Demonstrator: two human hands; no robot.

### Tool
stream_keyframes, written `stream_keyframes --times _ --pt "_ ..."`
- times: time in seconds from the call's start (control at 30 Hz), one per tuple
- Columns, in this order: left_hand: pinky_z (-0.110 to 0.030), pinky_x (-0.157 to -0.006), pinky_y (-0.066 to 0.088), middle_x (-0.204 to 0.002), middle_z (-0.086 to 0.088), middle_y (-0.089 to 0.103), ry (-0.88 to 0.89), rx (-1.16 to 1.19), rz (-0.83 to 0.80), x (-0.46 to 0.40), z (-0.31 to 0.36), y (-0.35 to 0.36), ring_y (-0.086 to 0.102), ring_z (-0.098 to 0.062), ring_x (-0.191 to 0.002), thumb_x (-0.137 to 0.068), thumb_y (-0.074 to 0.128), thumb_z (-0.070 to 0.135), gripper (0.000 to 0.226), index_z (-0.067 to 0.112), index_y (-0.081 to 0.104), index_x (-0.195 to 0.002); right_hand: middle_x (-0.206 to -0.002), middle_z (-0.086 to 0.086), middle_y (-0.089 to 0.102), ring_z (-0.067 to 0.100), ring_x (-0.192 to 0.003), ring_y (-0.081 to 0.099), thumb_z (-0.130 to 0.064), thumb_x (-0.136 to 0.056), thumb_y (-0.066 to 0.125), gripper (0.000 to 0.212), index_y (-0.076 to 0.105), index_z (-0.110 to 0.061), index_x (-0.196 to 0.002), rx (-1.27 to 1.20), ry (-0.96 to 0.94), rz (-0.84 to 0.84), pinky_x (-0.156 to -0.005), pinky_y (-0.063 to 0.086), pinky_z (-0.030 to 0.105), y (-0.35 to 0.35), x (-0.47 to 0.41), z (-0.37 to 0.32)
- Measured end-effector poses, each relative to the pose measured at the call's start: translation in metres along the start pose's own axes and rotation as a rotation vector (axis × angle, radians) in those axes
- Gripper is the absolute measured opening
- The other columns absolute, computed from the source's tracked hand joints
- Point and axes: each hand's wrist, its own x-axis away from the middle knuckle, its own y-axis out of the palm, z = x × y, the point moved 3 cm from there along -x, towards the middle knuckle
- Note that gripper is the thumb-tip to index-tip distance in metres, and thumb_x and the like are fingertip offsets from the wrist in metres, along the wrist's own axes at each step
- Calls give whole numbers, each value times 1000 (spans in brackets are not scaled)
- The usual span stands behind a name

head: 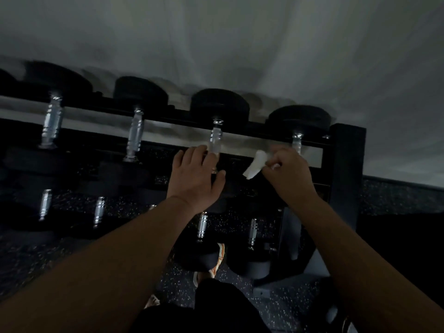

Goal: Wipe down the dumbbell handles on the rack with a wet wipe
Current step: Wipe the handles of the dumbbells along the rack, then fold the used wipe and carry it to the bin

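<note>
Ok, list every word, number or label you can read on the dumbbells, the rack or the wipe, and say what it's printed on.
None can be read.
Black round dumbbell heads: dark and blurred, no weight numbers legible.
Black metal rack: no label visible.
White wet wipe, pinched in the right hand: plain, no print.
Chrome ribbed dumbbell handles: bare metal, no markings.

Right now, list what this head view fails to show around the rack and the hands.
- Third top-row handle: lower end hidden behind the left hand.
- Rightmost top-row handle: lower part hidden by the right hand and wet wipe.
- Leftmost dumbbell: cut by the edge, blurred.
</note>
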Motion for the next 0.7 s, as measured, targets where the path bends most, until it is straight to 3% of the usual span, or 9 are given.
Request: stream_keyframes --times 0.07,0.17,0.33,0.43,0.5,0.6,0.7 --pt "-54 -115 28 -137 -10 51 -54 1 21 22 -27 -9 45 -30 -129 -92 35 52 51 16 56 -122 -96 0 66 5 -93 59 -7 -78 66 5 63 -6 -75 -55 -29 -32 -68 36 3 11 5 -23" --pt "-54 -116 27 -140 -10 50 -158 -8 41 57 -66 -25 43 -30 -132 -91 34 54 55 16 56 -125 -85 -6 63 -2 -74 55 -12 -83 63 2 61 -12 -84 -47 -33 -96 -60 36 4 27 17 -65" --pt "-56 -113 30 -137 -13 53 -251 51 136 122 -120 -51 47 -33 -128 -92 37 51 54 14 59 -124 -92 -10 66 0 -80 60 -8 -80 65 16 66 -22 -89 -151 -159 -204 -68 40 -1 68 53 -147" --pt "-55 -110 33 -136 -12 53 -235 92 172 163 -148 -64 49 -33 -126 -94 40 48 50 14 60 -125 -96 -12 69 4 -85 64 -6 -77 65 26 64 -31 -81 -227 -218 -385 -79 49 17 105 87 -191" --pt "-53 -110 32 -136 -12 53 -205 102 198 194 -165 -75 49 -33 -125 -95 40 46 49 15 59 -128 -94 -10 71 3 -81 65 -2 -77 63 28 65 -31 -79 -254 -248 -511 -79 51 23 130 113 -221" --pt "-51 -112 31 -139 -10 52 -188 117 234 246 -192 -89 46 -29 -128 -97 41 47 48 16 59 -130 -87 -2 72 17 -80 67 -2 -77 63 23 68 -24 -80 -311 -276 -638 -76 56 35 167 154 -265" --pt "-51 -108 34 -135 -11 56 -225 151 277 305 -226 -96 49 -30 -124 -98 42 46 41 15 65 -112 -87 3 71 17 -80 67 -4 -81 63 14 69 -15 -88 -404 -261 -716 -73 56 38 202 194 -306"
